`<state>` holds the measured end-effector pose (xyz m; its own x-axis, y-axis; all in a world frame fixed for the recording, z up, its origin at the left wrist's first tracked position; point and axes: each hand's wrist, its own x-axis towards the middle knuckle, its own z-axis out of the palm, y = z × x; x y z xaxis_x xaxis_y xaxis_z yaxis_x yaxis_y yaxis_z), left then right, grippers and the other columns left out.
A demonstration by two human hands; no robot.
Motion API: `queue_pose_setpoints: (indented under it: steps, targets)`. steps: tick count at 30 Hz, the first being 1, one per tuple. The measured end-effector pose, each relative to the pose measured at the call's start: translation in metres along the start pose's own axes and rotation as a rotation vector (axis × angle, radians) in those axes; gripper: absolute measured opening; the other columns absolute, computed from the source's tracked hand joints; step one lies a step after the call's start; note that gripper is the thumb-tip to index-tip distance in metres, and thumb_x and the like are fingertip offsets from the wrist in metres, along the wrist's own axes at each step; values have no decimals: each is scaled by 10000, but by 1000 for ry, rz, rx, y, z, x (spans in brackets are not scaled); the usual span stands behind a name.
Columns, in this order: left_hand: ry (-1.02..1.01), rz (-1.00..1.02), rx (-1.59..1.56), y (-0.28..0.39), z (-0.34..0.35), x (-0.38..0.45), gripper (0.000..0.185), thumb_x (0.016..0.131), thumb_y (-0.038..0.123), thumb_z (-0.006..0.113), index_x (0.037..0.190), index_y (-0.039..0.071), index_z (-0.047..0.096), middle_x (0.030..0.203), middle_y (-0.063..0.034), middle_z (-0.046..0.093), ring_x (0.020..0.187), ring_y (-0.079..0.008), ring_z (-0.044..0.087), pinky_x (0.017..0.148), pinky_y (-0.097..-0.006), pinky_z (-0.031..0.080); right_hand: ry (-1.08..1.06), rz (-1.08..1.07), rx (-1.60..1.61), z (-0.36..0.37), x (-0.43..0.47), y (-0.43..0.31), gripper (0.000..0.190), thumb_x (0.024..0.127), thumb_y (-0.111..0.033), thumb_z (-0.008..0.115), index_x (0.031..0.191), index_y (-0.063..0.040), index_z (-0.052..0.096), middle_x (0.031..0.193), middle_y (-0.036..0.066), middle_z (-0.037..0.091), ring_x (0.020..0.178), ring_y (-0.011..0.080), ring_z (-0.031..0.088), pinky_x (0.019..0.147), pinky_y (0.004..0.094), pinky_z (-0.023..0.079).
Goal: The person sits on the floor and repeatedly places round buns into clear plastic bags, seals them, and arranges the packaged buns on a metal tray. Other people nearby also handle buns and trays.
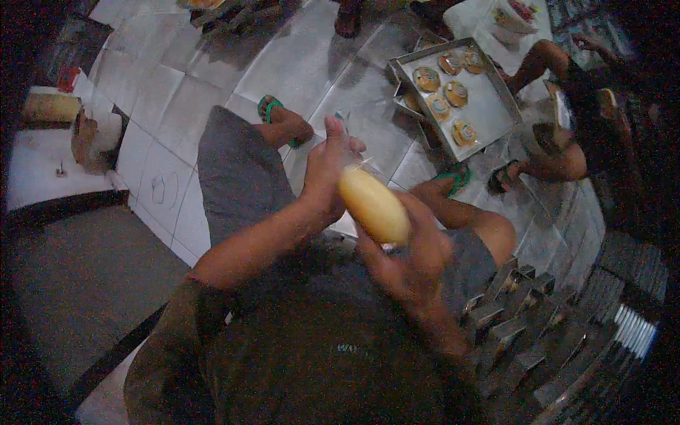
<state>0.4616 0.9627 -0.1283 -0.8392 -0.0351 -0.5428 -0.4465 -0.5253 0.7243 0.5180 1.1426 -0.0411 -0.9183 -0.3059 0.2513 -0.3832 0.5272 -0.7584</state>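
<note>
A pale yellow, rounded bread bun point(374, 206) is held up in front of my torso, with what looks like clear wrapping at its upper end. My right hand point(411, 249) holds the bun's lower right side. At the upper left end of the bun, my left hand point(332, 170) grips the clear wrapping, its thumb pointing up. The image is blurred there, so the wrapping's edges are hard to make out. Several wrapped round buns with labels, one of them a bun point(456, 93) near the middle, lie in a metal tray point(494, 127) beyond my right knee.
More trays are partly visible under that tray. A co-worker's legs point(552, 159) are at the right. Metal trays or racks point(510, 329) stand at the lower right. A dark-rimmed grey surface point(95, 287) lies at the left, with a white surface point(37, 180) holding containers beyond it.
</note>
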Motion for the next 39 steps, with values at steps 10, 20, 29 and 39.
queue_pose_setpoints:
  steps: [10, 20, 29, 39]
  targets:
    - [-199, 395, 446, 10, 26, -107, 493, 959, 304, 756, 1278, -52, 636, 1096, -126, 741, 1071, -210, 691, 983, -367, 542, 40, 361, 1089, -23, -31, 33, 365, 901, -143, 765, 1193, 47, 656, 1085, 97, 711, 957, 185, 708, 876, 338, 580]
    - [-166, 198, -97, -35, -15, -130, 668, 1068, 541, 467, 1536, 75, 372, 1482, -140, 507, 1313, -252, 535, 1117, -448, 453, 92, -169, -16, 43, -68, -25, 451, 873, -171, 802, 1267, -2, 662, 1281, 209, 676, 1227, 382, 647, 1104, 446, 470]
    - [-404, 83, 623, 14, 3, -209, 452, 1064, 247, 570, 1447, 26, 476, 1271, -92, 629, 1104, -193, 641, 905, -375, 546, 377, -200, -46, 2, -62, -23, 151, 847, -59, 795, 979, -30, 727, 900, 101, 722, 764, 265, 703, 722, 367, 573]
    - [-598, 105, 593, -21, -90, -143, 682, 1030, 624, 469, 1290, 15, 633, 927, -152, 744, 808, -264, 730, 702, -445, 600, 309, -86, -117, 22, -59, -11, 78, 860, -30, 769, 904, -4, 711, 875, 118, 729, 740, 233, 727, 688, 335, 579]
